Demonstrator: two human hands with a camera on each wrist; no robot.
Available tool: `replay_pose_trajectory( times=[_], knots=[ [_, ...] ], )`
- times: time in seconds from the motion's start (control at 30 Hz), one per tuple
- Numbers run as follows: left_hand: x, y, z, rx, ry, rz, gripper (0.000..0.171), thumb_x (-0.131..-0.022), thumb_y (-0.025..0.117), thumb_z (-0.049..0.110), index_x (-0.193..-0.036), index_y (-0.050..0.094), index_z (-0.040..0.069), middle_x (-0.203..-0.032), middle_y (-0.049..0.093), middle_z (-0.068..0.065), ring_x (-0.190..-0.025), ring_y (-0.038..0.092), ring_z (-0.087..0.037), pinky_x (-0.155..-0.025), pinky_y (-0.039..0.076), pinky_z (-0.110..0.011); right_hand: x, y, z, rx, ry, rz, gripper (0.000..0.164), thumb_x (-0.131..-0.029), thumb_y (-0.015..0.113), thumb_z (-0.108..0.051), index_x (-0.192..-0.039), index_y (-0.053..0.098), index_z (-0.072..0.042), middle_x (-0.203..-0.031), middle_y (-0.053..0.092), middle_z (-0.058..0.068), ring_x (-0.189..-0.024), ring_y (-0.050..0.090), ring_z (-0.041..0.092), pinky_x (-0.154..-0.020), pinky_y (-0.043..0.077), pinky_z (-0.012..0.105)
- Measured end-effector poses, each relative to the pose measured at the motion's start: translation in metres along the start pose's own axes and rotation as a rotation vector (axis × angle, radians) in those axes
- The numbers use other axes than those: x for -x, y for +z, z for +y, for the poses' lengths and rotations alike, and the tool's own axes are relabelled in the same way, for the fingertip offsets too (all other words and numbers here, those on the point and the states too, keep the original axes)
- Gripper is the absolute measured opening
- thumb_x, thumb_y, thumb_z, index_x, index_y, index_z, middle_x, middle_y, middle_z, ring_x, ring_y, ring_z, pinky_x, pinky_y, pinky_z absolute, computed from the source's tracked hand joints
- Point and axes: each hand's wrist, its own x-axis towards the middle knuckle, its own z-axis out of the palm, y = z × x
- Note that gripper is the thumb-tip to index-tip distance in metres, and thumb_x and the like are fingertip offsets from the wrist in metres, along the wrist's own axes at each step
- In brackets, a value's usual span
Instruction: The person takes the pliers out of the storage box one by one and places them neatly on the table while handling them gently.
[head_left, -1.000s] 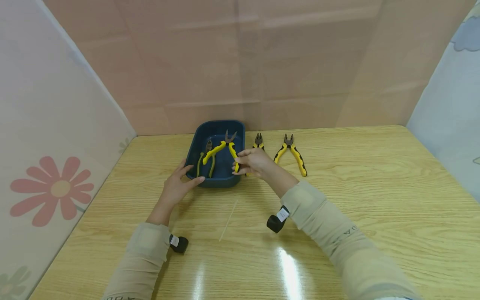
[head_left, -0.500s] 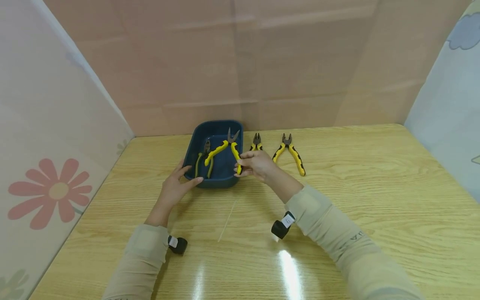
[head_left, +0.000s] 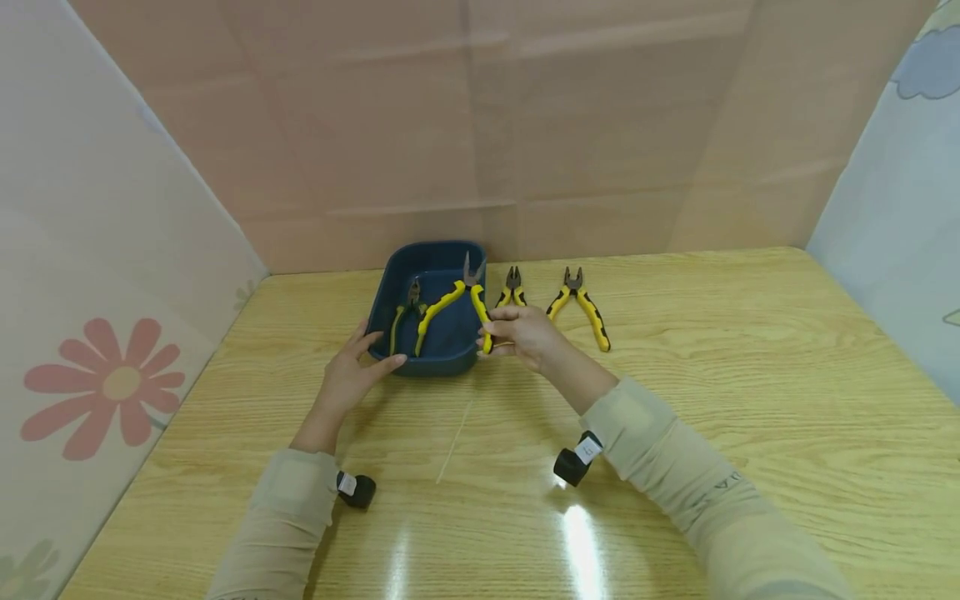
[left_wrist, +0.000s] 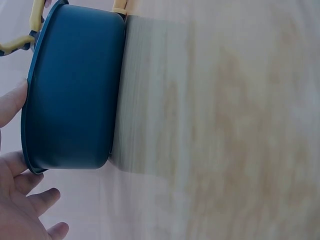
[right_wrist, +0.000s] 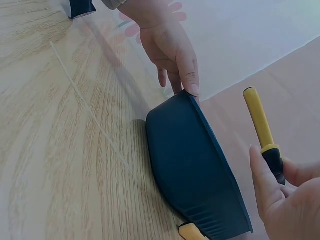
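My right hand (head_left: 527, 337) pinches one yellow-and-black handle of a pair of long-nose pliers (head_left: 454, 292). The pliers hang over the right part of a dark blue bin (head_left: 438, 367), jaws pointing to the back, handles spread. Inside the bin, at its left, lies another pair of pliers (head_left: 414, 293). My left hand (head_left: 348, 371) rests on the bin's front left corner. Its thumb touches the rim and the other fingers spread along the left side, as the left wrist view shows near the bin wall (left_wrist: 75, 90).
Right of the bin two more yellow-and-black pliers lie on the wooden table: one pair (head_left: 513, 283) partly hidden behind my right hand, the other pair (head_left: 595, 321) farther right with handles spread. A pinkish back wall (head_left: 637, 167) rises behind the bin.
My right hand has drawn slightly right and toward me with the long-nose pliers. Their jaws have turned and now look narrower. The left hand stays at the bin's corner.
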Motion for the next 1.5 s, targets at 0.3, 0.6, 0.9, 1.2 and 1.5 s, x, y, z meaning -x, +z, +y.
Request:
replay_pose_trajectory(
  times=[0.3,0.6,0.9,1.2,1.5],
  knots=[
    [0.000,0.000,0.002,0.004,0.006,0.002,0.085,-0.072,0.056,0.058,-0.134,0.030,0.007,-0.144,0.004,-0.003,-0.127,0.007,-0.035,-0.093,0.019,-0.058,0.005,-0.010,0.000,0.048,0.004,0.044,0.046,-0.088,0.044,0.003,-0.131,0.028,0.008,-0.121,0.037,0.026,-0.085,0.052,0.024,-0.072,0.048,0.031],
    [0.001,0.001,0.003,0.015,0.019,0.006,0.083,-0.073,0.057,0.056,-0.134,0.032,0.006,-0.144,0.005,-0.003,-0.127,0.008,-0.035,-0.093,0.019,-0.058,0.011,-0.020,0.004,0.042,-0.002,0.040,0.048,-0.088,0.043,0.003,-0.132,0.024,0.008,-0.119,0.038,0.027,-0.080,0.054,0.021,-0.072,0.048,0.030],
    [0.001,0.001,0.006,0.008,0.012,0.002,0.083,-0.072,0.057,0.056,-0.134,0.032,0.006,-0.144,0.005,-0.003,-0.127,0.008,-0.035,-0.093,0.019,-0.058,0.020,-0.028,0.004,0.055,0.004,0.059,0.046,-0.089,0.043,0.002,-0.131,0.026,0.008,-0.125,0.033,0.029,-0.080,0.053,0.020,-0.068,0.048,0.026],
    [0.003,0.000,0.003,0.011,0.010,-0.001,0.084,-0.072,0.057,0.057,-0.134,0.031,0.007,-0.144,0.005,-0.002,-0.127,0.007,-0.035,-0.093,0.018,-0.059,0.026,-0.042,0.006,0.047,0.000,0.041,0.049,-0.090,0.041,0.001,-0.132,0.020,0.010,-0.124,0.032,0.031,-0.087,0.055,0.023,-0.080,0.045,0.033],
    [0.002,-0.001,0.000,0.001,-0.001,0.003,0.085,-0.071,0.056,0.059,-0.134,0.031,0.008,-0.144,0.005,-0.002,-0.127,0.006,-0.035,-0.093,0.017,-0.059,0.027,-0.048,0.009,0.038,0.009,0.068,0.047,-0.089,0.042,0.002,-0.130,0.023,0.012,-0.121,0.033,0.031,-0.085,0.056,0.022,-0.078,0.046,0.032]
  ],
)
